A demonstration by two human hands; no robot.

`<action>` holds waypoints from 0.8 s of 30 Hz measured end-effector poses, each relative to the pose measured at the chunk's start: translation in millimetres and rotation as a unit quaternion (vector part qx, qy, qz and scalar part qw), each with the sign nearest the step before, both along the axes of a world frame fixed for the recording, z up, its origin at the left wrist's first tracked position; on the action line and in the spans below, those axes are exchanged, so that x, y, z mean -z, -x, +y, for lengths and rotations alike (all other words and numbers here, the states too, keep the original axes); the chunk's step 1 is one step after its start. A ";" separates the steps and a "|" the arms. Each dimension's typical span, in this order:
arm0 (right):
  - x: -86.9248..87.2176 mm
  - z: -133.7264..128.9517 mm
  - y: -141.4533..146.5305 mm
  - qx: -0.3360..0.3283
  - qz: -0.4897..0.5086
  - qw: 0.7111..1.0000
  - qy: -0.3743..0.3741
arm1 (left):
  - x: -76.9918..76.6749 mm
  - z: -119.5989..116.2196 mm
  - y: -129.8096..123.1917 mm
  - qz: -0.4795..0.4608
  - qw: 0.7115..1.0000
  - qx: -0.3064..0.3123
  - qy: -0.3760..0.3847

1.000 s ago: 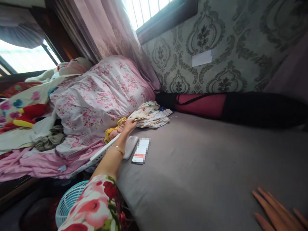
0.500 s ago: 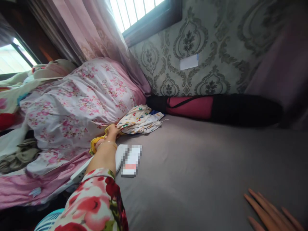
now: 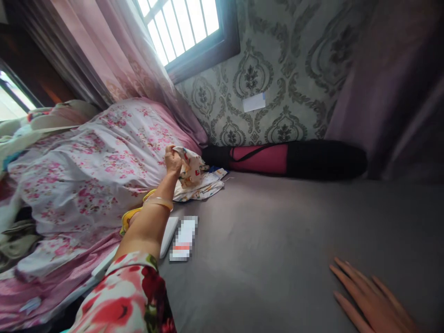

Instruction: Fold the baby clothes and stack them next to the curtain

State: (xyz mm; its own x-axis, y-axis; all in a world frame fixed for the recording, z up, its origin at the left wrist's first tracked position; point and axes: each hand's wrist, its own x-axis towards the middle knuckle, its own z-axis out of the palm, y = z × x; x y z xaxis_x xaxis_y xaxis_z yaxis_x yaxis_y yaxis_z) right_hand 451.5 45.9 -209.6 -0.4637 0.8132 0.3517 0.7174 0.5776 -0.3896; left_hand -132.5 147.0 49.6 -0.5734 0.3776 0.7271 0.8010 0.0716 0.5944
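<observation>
With fingers closed, my left hand (image 3: 172, 160) grips the edge of a cream printed cloth garment (image 3: 191, 171) and holds that edge raised. The rest of the garment lies crumpled on the grey sheet (image 3: 263, 236). A bangle circles my left wrist. My right hand (image 3: 367, 296) rests at the lower right, over the sheet, its fingers spread and nothing in them. Under my left forearm a yellow item (image 3: 130, 218) shows in part; its kind is hidden. Beside the forearm lie a white flat object (image 3: 169, 237) and a phone-shaped thing with a blurred-out surface (image 3: 184, 238).
A long black and red bag (image 3: 260, 158) lies along the patterned wall. Left of my arm a white floral cover (image 3: 104, 152) is heaped, with dark crumpled cloth (image 3: 19, 243) at its edge. Pink curtains (image 3: 114, 51) hang by the barred window (image 3: 183, 27).
My left hand has moved up, lifting the edge of the printed garment off the pile. The view has shifted slightly, and more of my right hand shows.
</observation>
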 end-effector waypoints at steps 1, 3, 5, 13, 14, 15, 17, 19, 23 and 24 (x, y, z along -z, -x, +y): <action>-4.6 2.1 3.2 0.010 0.008 1.000 0.010 | -5.5 5.4 -15.3 0.019 0.998 0.053 -0.034; -21.5 7.3 15.6 0.020 0.029 0.998 0.042 | -16.3 11.6 -51.3 0.062 0.985 0.141 -0.076; -50.5 10.7 37.1 0.006 0.074 0.994 0.080 | -28.1 10.8 -93.0 0.115 0.965 0.215 -0.100; -183.5 -5.3 132.3 0.071 0.310 0.944 -0.088 | -74.4 -44.2 -248.6 0.280 0.885 0.354 -0.120; -189.7 -4.6 131.7 0.098 0.322 0.934 -0.118 | -75.5 -50.1 -258.3 0.283 0.878 0.369 -0.117; -193.9 -2.9 126.6 0.125 0.329 0.925 -0.142 | -74.7 -54.4 -265.0 0.280 0.873 0.383 -0.114; -199.7 0.9 105.2 0.169 0.339 0.911 -0.165 | -67.3 -57.5 -270.8 0.259 0.868 0.410 -0.104; -207.5 1.0 75.2 0.181 0.348 0.909 -0.140 | -53.8 -55.3 -270.3 0.229 0.866 0.437 -0.083; -231.8 -15.1 20.0 0.211 0.396 0.893 0.025 | -17.5 -46.4 -270.8 0.172 0.839 0.516 -0.003; -236.5 -19.4 9.7 0.215 0.402 0.887 0.065 | -7.9 -44.7 -273.8 0.152 0.827 0.541 0.018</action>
State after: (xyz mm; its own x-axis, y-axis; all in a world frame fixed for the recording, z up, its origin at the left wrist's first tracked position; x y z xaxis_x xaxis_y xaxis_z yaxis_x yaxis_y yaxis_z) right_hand 441.8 26.6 26.9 0.2583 0.9123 0.3177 0.3201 0.2295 -0.9192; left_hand 141.3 102.3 57.5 0.3223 0.5748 0.7521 0.5198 -0.7715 0.3668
